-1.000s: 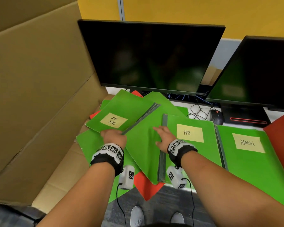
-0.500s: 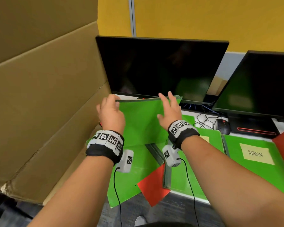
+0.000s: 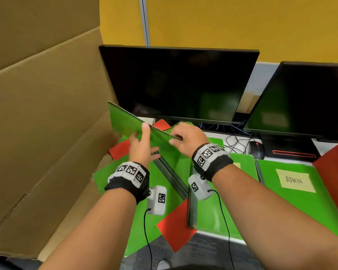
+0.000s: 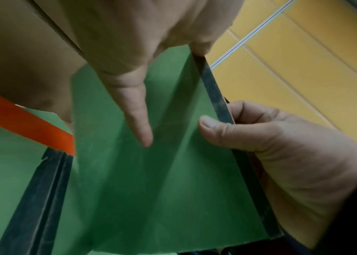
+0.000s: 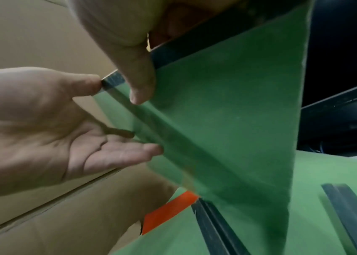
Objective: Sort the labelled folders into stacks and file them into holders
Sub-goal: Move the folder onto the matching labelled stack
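Green folder [image 3: 129,121] between both hands

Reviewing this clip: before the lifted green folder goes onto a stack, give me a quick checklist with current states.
1. Lifted folder clear of the pile: ok.
2. Right hand pinches its dark spine edge: ok.
3. Left hand supports it with straight fingers, no firm grip: not ok.
4. Label on lifted folder readable: cannot tell, no label shows.
5. ADMIN folder flat, label visible: ok.
6. Holders in view: not ok.
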